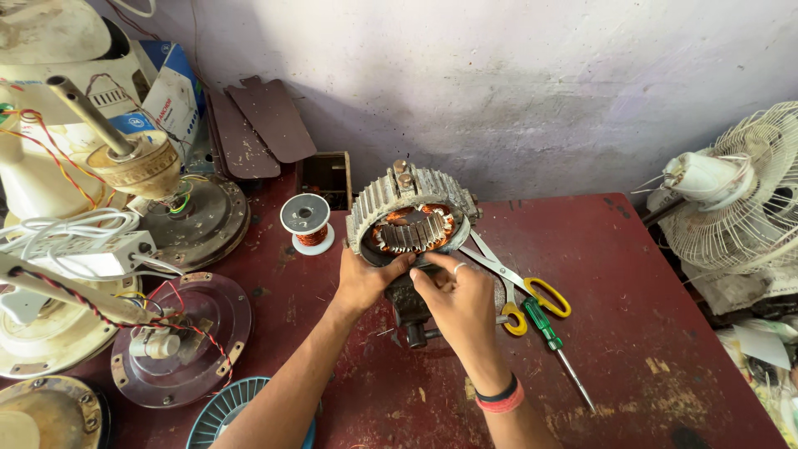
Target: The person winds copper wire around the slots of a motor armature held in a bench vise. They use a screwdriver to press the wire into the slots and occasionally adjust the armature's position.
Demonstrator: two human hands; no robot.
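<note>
Stator (409, 218) standing on edge mid-table (632, 274), copper windings showing, propped on a small vise (413, 309). Left hand (366, 281) gripping its lower rim, fingers curled shut on it. Right hand (459, 298) just beside, fingertips pinching at the same lower edge. Blue-and-white carton (170, 87) back left against the wall. Counted: one wire spool (306, 219), one pair of yellow-handled scissors (519, 287), one green screwdriver (555, 341), one white fan (736, 195) far right.
</note>
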